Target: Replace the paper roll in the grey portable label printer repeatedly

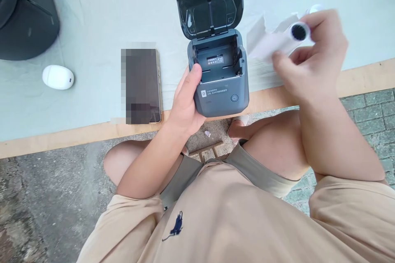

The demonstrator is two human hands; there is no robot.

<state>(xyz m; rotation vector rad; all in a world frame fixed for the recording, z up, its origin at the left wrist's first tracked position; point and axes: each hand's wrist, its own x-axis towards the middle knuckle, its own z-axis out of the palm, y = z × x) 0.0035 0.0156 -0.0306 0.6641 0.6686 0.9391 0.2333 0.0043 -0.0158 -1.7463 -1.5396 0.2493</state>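
Our left hand point(185, 102) clamps the grey label printer point(219, 78) at the near edge of the table point(92, 16), thumb over its left wall, lid tipped back and the paper bay bare. Our right hand point(311, 57) pinches the white paper roll point(288, 39), blurred, off to the right with its loose end trailing left. We judge it best to keep the printer steady and lower the roll level between the guides. A phone point(142, 86) lies left.
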